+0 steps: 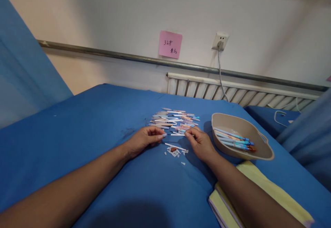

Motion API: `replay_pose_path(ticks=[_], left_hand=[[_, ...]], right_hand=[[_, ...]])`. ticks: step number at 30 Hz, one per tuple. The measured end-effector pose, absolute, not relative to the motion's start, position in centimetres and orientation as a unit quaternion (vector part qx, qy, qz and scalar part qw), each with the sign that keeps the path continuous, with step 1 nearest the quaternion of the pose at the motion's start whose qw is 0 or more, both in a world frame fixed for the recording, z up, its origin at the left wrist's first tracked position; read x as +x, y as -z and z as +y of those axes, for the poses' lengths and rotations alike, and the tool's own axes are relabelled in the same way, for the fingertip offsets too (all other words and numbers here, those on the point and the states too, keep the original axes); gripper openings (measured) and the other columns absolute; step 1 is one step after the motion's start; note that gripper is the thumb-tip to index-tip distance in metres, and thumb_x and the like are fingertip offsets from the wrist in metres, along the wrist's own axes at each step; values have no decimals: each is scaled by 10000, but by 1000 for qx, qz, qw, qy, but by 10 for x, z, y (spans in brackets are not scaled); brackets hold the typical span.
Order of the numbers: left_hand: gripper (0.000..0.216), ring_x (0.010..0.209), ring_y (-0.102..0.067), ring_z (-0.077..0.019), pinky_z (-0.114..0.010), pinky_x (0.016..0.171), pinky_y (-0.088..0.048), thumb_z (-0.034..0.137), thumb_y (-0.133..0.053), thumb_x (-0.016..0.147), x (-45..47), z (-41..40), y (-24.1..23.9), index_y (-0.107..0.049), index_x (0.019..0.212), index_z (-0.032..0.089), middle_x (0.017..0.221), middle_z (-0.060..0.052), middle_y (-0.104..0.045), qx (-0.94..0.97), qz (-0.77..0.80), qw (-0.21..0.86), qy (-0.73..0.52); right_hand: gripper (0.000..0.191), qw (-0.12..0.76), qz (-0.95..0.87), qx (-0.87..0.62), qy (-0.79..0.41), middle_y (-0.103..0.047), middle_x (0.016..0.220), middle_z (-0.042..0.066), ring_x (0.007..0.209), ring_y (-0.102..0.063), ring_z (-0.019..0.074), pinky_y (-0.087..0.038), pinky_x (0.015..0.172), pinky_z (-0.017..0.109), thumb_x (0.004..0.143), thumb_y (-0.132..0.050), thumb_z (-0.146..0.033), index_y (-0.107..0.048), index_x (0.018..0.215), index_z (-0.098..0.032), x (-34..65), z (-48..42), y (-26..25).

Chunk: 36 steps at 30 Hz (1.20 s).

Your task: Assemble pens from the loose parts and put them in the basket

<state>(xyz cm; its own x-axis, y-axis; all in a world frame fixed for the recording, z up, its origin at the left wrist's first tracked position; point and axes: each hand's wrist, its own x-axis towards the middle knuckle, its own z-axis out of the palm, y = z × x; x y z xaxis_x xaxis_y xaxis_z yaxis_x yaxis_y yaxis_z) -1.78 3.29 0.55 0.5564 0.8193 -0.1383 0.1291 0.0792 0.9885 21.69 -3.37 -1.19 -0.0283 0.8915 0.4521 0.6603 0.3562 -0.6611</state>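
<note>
My right hand (198, 140) pinches a thin white pen refill (177, 135) near its right end. The dark tip of that refill points left at my left hand (148, 137), whose thumb and fingers are pressed together right beside it. Whatever sits between those fingertips is too small to make out. Just below, another white refill (176, 146) lies slanted over a small heap of white bits (173, 153) with a brown piece (173, 149) among them. Behind both hands, pen barrels (160, 122) and white refills are spread in rows on the blue sheet (124, 117).
A beige basket (263, 152) with several blue-toned pens (232, 139) stands to the right. Near my right forearm lies a folded yellow cloth (269, 190). At the back are a radiator (204, 88), a metal rail (129, 56) and a plugged-in cable (220, 69).
</note>
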Motion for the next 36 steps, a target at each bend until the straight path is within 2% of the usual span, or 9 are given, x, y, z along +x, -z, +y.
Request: replay_pose_path(ticks=[6, 9, 13, 19, 22, 25, 29, 32, 36], left_hand=[[203, 562, -512, -88, -190, 506, -364, 312, -687, 713, -11, 20, -9, -661, 833, 152, 661, 11, -608, 672, 366, 601, -232], [267, 544, -543, -104, -195, 473, -390, 335, -680, 717, -4, 10, -10, -620, 895, 145, 640, 6, -613, 650, 368, 624, -230], [320, 504, -547, -99, -185, 435, -393, 370, -674, 726, 3, -4, -12, -570, 926, 143, 612, 17, -610, 632, 347, 655, -226], [323, 380, -480, -64, -165, 382, -357, 415, -665, 734, 8, -14, -9, -526, 842, 144, 530, 35, -598, 617, 330, 679, -221], [333, 434, -540, -75, -161, 373, -368, 439, -644, 752, 7, -14, -6, -523, 851, 145, 673, -12, -656, 585, 316, 715, -217], [319, 516, -584, -77, -149, 393, -398, 435, -613, 788, 5, -14, -8, -535, 878, 139, 813, -49, -668, 539, 323, 750, -205], [308, 529, -585, -66, -134, 415, -419, 401, -629, 790, 3, -13, -13, -556, 908, 127, 811, -49, -661, 510, 331, 769, -196], [297, 530, -592, -71, -133, 413, -426, 388, -637, 787, 2, -12, -14, -555, 899, 126, 791, -45, -660, 502, 335, 772, -198], [294, 532, -600, -77, -136, 419, -435, 382, -641, 785, 1, -11, -12, -553, 905, 128, 785, -44, -659, 498, 330, 777, -197]], right_hand=[[215, 411, -736, -514, -161, -610, 703, -1, 675, -572, 128, -402, 649, 222, 887, -459, -308, -628, 797, -209, 208, -42, 8], [221, 371, -756, -508, -180, -606, 643, -17, 593, -563, 123, -389, 591, 220, 919, -397, -296, -600, 930, -209, 200, -49, 3], [247, 324, -769, -519, -187, -643, 735, 22, 660, -597, 155, -397, 600, 249, 943, -332, -287, -481, 1110, -181, 188, -61, -4], [270, 325, -770, -498, -232, -655, 873, 61, 800, -621, 181, -420, 691, 281, 939, -349, -320, -424, 1157, -180, 179, -71, -9], [261, 374, -734, -490, -284, -636, 795, 29, 734, -599, 162, -420, 666, 275, 936, -350, -358, -459, 1111, -198, 179, -68, -2], [256, 456, -649, -468, -389, -589, 687, -6, 622, -548, 131, -415, 592, 249, 906, -400, -426, -517, 952, -203, 180, -60, 7], [289, 532, -529, -432, -501, -573, 600, -33, 512, -491, 93, -386, 515, 216, 780, -587, -473, -520, 771, -192, 181, -49, 11], [316, 559, -482, -442, -510, -569, 551, -41, 454, -454, 79, -352, 464, 205, 709, -659, -475, -525, 712, -188, 183, -47, 7], [321, 554, -492, -448, -500, -557, 508, -42, 433, -444, 77, -346, 448, 204, 695, -674, -468, -531, 657, -183, 182, -48, 6]])
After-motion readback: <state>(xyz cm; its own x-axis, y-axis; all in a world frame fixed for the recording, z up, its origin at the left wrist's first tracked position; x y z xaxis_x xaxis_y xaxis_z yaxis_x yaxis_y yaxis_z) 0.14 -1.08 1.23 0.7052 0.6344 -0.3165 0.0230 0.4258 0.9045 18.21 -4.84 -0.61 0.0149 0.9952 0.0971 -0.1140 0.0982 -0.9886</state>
